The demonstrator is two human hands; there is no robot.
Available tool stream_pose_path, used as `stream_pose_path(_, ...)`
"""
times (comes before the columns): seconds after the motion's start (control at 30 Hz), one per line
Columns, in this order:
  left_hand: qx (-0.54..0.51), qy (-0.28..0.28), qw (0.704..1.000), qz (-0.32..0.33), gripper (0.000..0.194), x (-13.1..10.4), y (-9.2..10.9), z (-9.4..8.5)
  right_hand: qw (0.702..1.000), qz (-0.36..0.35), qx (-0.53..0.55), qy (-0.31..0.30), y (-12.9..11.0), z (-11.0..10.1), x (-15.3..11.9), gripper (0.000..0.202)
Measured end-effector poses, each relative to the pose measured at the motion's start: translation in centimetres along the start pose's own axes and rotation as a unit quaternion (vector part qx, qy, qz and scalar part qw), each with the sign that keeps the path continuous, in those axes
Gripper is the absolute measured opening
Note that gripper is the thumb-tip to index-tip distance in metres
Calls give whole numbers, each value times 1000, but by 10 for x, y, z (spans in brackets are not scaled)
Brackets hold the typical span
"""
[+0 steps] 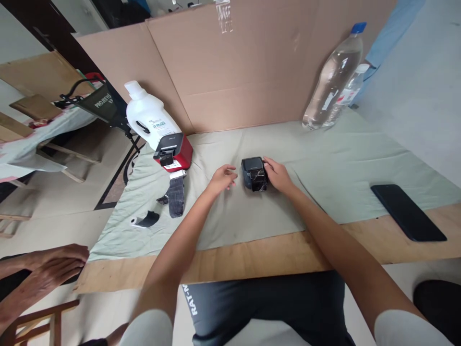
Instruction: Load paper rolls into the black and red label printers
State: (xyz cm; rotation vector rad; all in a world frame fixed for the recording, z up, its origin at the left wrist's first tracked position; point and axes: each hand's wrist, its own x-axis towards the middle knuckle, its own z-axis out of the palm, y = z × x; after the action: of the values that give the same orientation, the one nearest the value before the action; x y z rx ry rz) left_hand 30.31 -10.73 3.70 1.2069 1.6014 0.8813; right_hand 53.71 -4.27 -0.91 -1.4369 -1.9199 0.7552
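A small dark device point(254, 174) with a shiny black strip on its front stands mid-table on the pale green cloth. Against its right side rests my right hand point(278, 176), fingers wrapped at the edge, the fingertips partly hidden. My left hand point(223, 179) hovers just left of the device, not touching it, with its fingers apart and nothing in them. Further left sits a red and black box-shaped device point(175, 152) with a black strip at its front. Below it lie a dark fabric-like strip point(176, 197) and a small white roll with a black tail point(145, 219).
A white jug point(151, 115) stands behind the red device. Two clear bottles point(334, 81) lean at the back right by the cardboard wall point(245, 67). A black phone point(408, 212) lies at the front right. Another person's hands point(54, 269) rest near the table's left front corner.
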Motion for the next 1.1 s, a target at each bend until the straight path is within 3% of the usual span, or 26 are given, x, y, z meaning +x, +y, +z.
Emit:
stream_pose_path(0.1,-32,-37,996,-80,43,57,9,14,1000,-5,-8,-4,8,12,-2,62)
stream_pose_path(0.2,-46,-55,993,-94,40,76,5,16,1000,-2,-21,-15,8,14,-5,66)
stream_pose_path(0.4,-62,-83,990,-92,49,73,1,7,998,22,-35,-41,1,10,-5,69)
stream_pose_path(0.6,-41,-87,991,-91,52,73,-1,10,999,16,-35,-36,1,11,-5,71)
stream_pose_path(0.9,-62,-90,990,-89,45,71,-5,12,999,-37,-15,11,23,23,-1,73)
stream_pose_path(1.1,-65,-64,991,-96,37,69,-5,17,999,-38,-22,25,25,26,-1,72)
